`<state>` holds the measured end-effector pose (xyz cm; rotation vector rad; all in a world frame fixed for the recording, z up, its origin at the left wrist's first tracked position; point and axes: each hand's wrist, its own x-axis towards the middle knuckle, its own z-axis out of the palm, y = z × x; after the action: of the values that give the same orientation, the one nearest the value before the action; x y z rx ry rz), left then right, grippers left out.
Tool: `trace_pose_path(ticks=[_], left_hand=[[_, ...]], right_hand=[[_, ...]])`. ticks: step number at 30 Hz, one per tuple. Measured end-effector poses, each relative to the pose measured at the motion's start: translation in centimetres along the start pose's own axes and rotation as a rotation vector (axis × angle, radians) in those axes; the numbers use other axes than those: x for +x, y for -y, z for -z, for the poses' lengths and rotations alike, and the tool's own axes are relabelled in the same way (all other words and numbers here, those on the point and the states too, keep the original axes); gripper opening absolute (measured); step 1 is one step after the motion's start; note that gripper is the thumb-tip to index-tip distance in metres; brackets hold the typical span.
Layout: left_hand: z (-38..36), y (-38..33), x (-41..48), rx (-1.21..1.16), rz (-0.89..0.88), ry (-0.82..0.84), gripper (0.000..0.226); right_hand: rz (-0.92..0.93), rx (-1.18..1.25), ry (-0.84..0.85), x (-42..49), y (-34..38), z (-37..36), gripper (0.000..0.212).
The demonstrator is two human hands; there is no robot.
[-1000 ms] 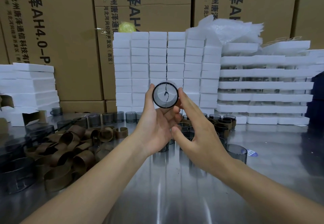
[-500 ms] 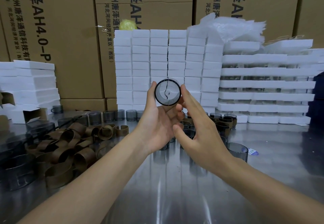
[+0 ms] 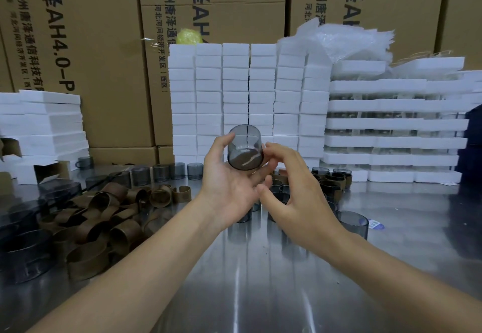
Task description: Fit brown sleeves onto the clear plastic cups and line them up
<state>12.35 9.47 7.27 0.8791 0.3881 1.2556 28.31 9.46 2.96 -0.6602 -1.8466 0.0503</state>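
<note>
left hand holds a bare clear cup up over the desk, thumb + fingers curled round its wall, no sleeve on it yet. right hand holds nothing, fingers loose, tips just beside the cup; contact y/n can't tell. imo grip low, keep the wall free so a sleeve slides on square. brown sleeves piled far left = cross reach for the free hand. sleeved cups behind the hands, lone cup by r forearm, easy to knock.
</note>
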Motion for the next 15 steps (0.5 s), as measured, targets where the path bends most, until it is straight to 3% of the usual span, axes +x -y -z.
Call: trace_pose_path(ticks=[5, 11, 15], left_hand=[[-0.4, 0.4, -0.1, 0.037, -0.069, -0.054, 0.051], [-1.4, 1.7, -0.5, 0.321, -0.149, -0.152, 0.08], [-1.6, 2.0, -0.5, 0.448, -0.271, -0.2, 0.07]], right_hand=[[-0.044, -0.025, 0.019, -0.1, 0.3, 0.2, 0.069], [-0.024, -0.146, 0.1, -0.5, 1.9, -0.7, 0.085], [-0.123, -0.048, 0.112, -0.4, 2.9, -0.8, 0.083]])
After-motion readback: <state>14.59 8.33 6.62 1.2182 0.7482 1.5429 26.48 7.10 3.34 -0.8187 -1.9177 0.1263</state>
